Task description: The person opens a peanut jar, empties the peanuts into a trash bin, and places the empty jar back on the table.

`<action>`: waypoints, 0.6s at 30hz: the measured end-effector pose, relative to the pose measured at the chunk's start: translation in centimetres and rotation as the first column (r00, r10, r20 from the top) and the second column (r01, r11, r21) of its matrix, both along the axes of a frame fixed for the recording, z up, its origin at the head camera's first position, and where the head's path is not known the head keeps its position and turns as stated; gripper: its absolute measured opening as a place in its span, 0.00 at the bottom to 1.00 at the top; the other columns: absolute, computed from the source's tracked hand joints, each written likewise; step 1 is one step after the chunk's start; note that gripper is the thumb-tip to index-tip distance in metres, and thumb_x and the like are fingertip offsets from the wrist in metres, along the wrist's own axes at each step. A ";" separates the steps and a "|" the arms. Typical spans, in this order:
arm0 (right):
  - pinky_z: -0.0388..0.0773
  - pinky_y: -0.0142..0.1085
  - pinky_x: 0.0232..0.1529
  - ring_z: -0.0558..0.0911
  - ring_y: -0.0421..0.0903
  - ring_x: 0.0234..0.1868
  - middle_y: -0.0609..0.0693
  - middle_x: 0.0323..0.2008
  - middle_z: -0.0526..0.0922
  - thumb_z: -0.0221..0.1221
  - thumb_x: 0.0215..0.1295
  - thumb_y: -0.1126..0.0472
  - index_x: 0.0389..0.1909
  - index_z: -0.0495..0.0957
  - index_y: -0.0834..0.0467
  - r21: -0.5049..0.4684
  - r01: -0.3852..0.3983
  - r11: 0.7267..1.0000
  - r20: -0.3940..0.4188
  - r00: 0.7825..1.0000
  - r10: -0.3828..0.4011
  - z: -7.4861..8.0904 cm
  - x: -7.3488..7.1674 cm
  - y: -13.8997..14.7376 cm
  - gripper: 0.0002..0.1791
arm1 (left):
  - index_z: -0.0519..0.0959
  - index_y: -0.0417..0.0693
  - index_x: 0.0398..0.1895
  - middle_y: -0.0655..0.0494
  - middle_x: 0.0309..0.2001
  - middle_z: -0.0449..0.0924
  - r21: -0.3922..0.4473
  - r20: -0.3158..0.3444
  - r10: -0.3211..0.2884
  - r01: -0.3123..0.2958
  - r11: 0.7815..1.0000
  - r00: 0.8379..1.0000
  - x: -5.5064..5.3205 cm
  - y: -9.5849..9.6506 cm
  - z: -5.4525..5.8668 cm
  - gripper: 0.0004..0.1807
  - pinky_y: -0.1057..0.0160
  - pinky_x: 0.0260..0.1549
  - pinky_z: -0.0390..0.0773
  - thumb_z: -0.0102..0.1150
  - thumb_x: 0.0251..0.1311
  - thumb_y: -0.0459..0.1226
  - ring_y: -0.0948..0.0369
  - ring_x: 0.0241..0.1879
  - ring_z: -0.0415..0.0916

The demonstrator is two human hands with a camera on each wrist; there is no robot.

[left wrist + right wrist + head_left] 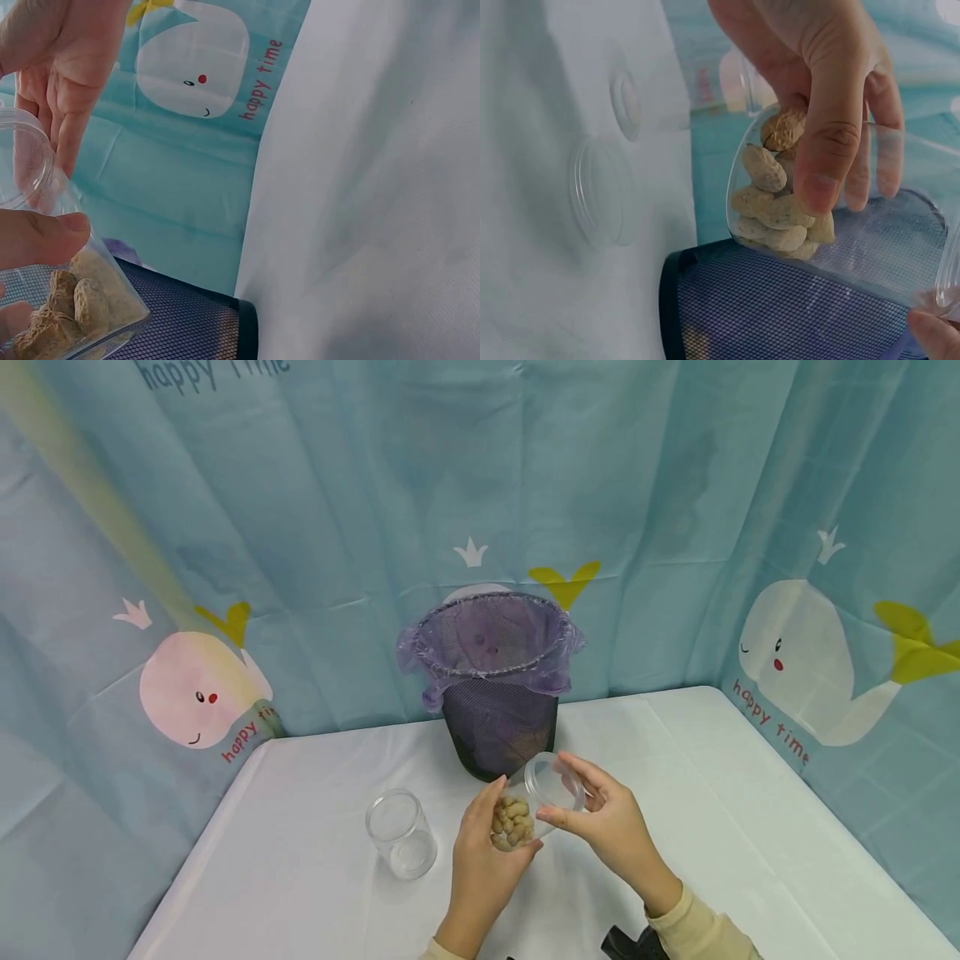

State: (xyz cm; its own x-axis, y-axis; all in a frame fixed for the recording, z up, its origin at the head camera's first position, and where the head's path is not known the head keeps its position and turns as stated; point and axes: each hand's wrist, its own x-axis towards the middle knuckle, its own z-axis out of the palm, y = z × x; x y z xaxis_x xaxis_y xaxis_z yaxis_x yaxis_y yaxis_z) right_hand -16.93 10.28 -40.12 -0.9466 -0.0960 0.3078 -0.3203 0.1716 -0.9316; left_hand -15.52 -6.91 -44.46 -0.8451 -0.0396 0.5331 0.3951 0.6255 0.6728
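My left hand (487,860) grips a clear plastic jar (877,240) that lies tilted, its mouth toward my right hand. Peanuts in their shells (513,821) are gathered at the jar's closed end. In the right wrist view, the left thumb and fingers wrap that end. At the mouth, my right hand (611,818) holds the round clear rim (553,781) between thumb and fingers; I cannot tell whether a separate lid sits there. To the left of the hands, a second clear jar (401,837), with nothing visible inside, stands on the white table (315,860).
Just beyond the hands stands a black mesh waste bin (498,727), lined with a purple bag (558,672) folded over its rim. A blue whale-print curtain (337,527) surrounds the table's back and sides. A black object (633,943) lies at the front edge near the right sleeve.
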 end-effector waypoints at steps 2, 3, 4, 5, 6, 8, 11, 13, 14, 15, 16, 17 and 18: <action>0.74 0.52 0.64 0.74 0.58 0.67 0.60 0.67 0.74 0.73 0.53 0.62 0.67 0.71 0.62 0.000 -0.003 1.000 -0.001 1.000 0.003 0.0 0.0 0.0 0.39 | 0.71 0.51 0.68 0.52 0.63 0.76 0.004 0.010 0.001 -0.001 1.000 1.000 0.0 0.0 0.0 0.51 0.48 0.57 0.81 0.84 0.33 0.31 0.53 0.61 0.76; 0.74 0.51 0.64 0.74 0.58 0.67 0.60 0.67 0.74 0.73 0.53 0.62 0.67 0.70 0.62 0.000 -0.006 1.000 -0.002 1.000 0.006 0.0 0.0 0.0 0.39 | 0.71 0.52 0.68 0.52 0.63 0.76 0.005 0.017 0.000 0.000 1.000 1.000 0.0 -0.1 0.1 0.51 0.48 0.58 0.81 0.84 0.33 0.31 0.53 0.61 0.76; 0.74 0.51 0.64 0.74 0.58 0.67 0.59 0.67 0.74 0.73 0.53 0.62 0.67 0.70 0.62 0.000 -0.008 1.000 -0.003 1.000 0.008 0.0 0.0 0.0 0.39 | 0.71 0.51 0.68 0.52 0.63 0.76 0.007 0.024 -0.003 0.003 1.000 1.000 -0.1 -0.1 0.1 0.51 0.48 0.58 0.80 0.84 0.33 0.31 0.53 0.61 0.76; 0.74 0.51 0.64 0.74 0.58 0.67 0.59 0.67 0.74 0.73 0.53 0.62 0.67 0.70 0.62 0.000 -0.010 1.000 -0.006 1.000 0.010 0.0 -0.1 0.1 0.39 | 0.71 0.51 0.68 0.52 0.63 0.76 0.009 0.028 -0.007 0.007 1.000 1.000 -0.1 -0.1 0.1 0.50 0.48 0.58 0.80 0.84 0.33 0.31 0.52 0.61 0.76; 0.74 0.52 0.65 0.74 0.58 0.67 0.59 0.66 0.75 0.73 0.53 0.63 0.67 0.70 0.62 0.002 -0.015 1.000 -0.007 1.000 0.015 0.0 -0.1 0.1 0.39 | 0.71 0.51 0.68 0.52 0.62 0.77 0.016 0.039 -0.015 0.014 1.000 0.999 -0.1 -0.2 0.2 0.50 0.48 0.57 0.81 0.84 0.33 0.31 0.53 0.60 0.77; 0.72 0.54 0.65 0.74 0.59 0.68 0.59 0.67 0.74 0.73 0.54 0.62 0.68 0.70 0.61 0.016 -0.027 1.000 -0.011 1.000 0.027 0.0 -0.1 0.1 0.39 | 0.71 0.51 0.68 0.52 0.60 0.78 0.036 0.074 -0.038 0.036 0.999 0.996 -0.1 -0.3 0.2 0.50 0.47 0.56 0.82 0.83 0.34 0.32 0.54 0.56 0.78; 0.71 0.55 0.66 0.73 0.59 0.68 0.56 0.67 0.74 0.73 0.55 0.60 0.69 0.70 0.59 0.039 -0.048 0.998 -0.003 0.999 0.048 0.0 -0.1 0.2 0.40 | 0.71 0.51 0.68 0.52 0.56 0.80 0.063 0.122 -0.070 0.063 0.996 0.990 -0.1 -0.5 0.1 0.50 0.47 0.52 0.84 0.83 0.35 0.33 0.57 0.51 0.78; 0.70 0.55 0.67 0.72 0.58 0.69 0.54 0.68 0.73 0.73 0.55 0.58 0.69 0.69 0.57 0.056 -0.063 0.996 0.009 0.998 0.063 0.0 -0.2 0.2 0.40 | 0.70 0.51 0.69 0.53 0.54 0.80 0.074 0.140 -0.082 0.073 0.995 0.987 -0.1 -0.7 0.1 0.50 0.48 0.52 0.84 0.83 0.36 0.32 0.58 0.50 0.77; 0.70 0.54 0.68 0.72 0.58 0.69 0.54 0.68 0.73 0.73 0.55 0.58 0.70 0.69 0.56 0.053 -0.073 0.996 0.020 0.997 0.072 0.0 -0.3 0.2 0.40 | 0.70 0.51 0.69 0.53 0.55 0.79 0.070 0.138 -0.081 0.072 0.995 0.987 0.0 -0.8 0.1 0.50 0.48 0.53 0.83 0.82 0.36 0.32 0.57 0.51 0.77; 0.69 0.54 0.68 0.71 0.58 0.70 0.54 0.69 0.72 0.72 0.56 0.58 0.70 0.68 0.56 0.049 -0.084 0.995 0.031 0.996 0.083 0.0 -0.3 0.3 0.40 | 0.69 0.51 0.69 0.53 0.56 0.79 0.057 0.128 -0.077 0.070 0.996 0.989 0.0 -0.9 0.1 0.50 0.48 0.54 0.83 0.82 0.36 0.32 0.57 0.52 0.77; 0.68 0.54 0.69 0.70 0.58 0.71 0.55 0.69 0.71 0.72 0.56 0.58 0.70 0.67 0.57 0.045 -0.094 0.995 0.042 0.995 0.092 0.0 -0.4 0.3 0.41 | 0.69 0.51 0.70 0.53 0.58 0.78 0.045 0.117 -0.074 0.069 0.997 0.990 0.0 -0.9 0.1 0.50 0.49 0.55 0.82 0.82 0.37 0.32 0.56 0.54 0.77; 0.67 0.54 0.69 0.68 0.58 0.72 0.55 0.70 0.70 0.72 0.56 0.58 0.71 0.66 0.58 0.041 -0.103 0.994 0.056 0.993 0.101 0.0 -0.4 0.3 0.42 | 0.69 0.52 0.70 0.53 0.60 0.77 0.025 0.100 -0.066 0.064 0.998 0.993 0.0 -0.9 0.1 0.50 0.49 0.57 0.81 0.82 0.37 0.31 0.55 0.57 0.76; 0.67 0.55 0.70 0.66 0.58 0.73 0.56 0.71 0.69 0.72 0.56 0.59 0.72 0.65 0.59 0.039 -0.113 0.993 0.069 0.991 0.111 0.0 -0.4 0.4 0.43 | 0.69 0.52 0.70 0.53 0.62 0.76 0.000 0.080 -0.056 0.057 0.998 0.995 0.0 -1.0 0.1 0.51 0.49 0.59 0.80 0.82 0.37 0.31 0.54 0.59 0.76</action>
